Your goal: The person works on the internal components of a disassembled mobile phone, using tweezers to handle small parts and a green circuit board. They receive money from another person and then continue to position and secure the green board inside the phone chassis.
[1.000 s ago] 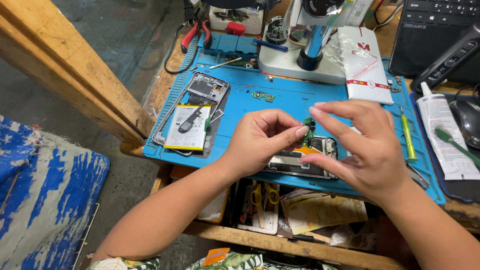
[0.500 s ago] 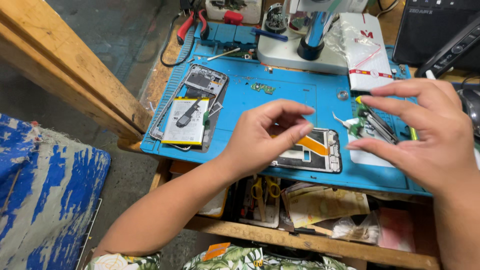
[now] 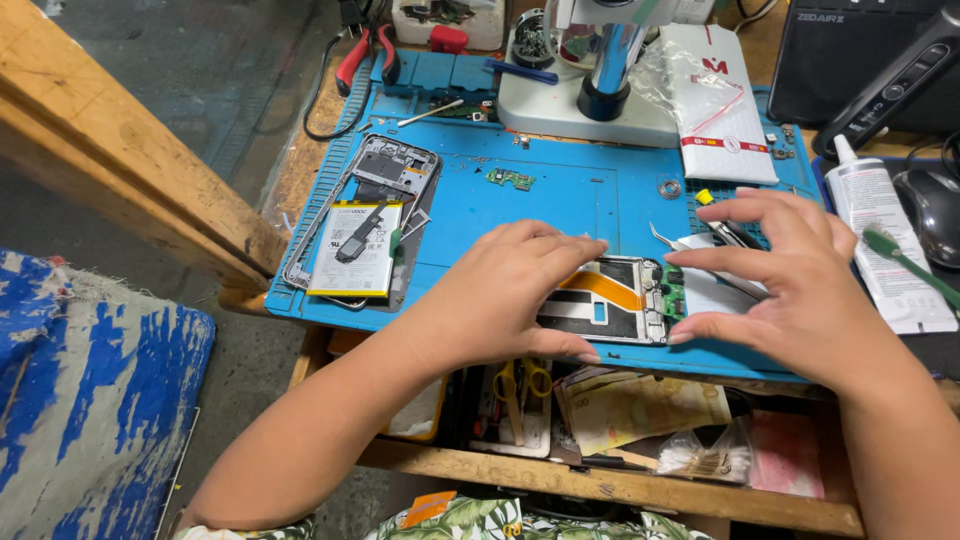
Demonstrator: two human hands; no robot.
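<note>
On the bench lies a blue mat (image 3: 480, 215), and I take this mat as the landmark for all places. On the left part of the mat rests an opened phone body (image 3: 365, 225) with its white battery showing, well apart from both hands. Near the middle, toward the front edge of the mat, the left hand (image 3: 500, 295) lies flat with the palm down; its fingers rest on the left side of a second phone frame (image 3: 610, 300), the one with an orange flat cable and a small green board at its right end. The grip of this hand is loose and spread, pressing more than pinching. To the right of the frame, still on the mat, the right hand (image 3: 790, 285) hovers with fingers spread wide and holds nothing; under it lie metal tweezers (image 3: 700, 245) on a white sheet. Behind both hands, at the back edge of the mat, stands the microscope base (image 3: 590, 110). To do this step well, I think the left hand should keep the frame steady without bending the orange cable, and the right hand should take the tweezers by their middle, gently, away from the green board.
</note>
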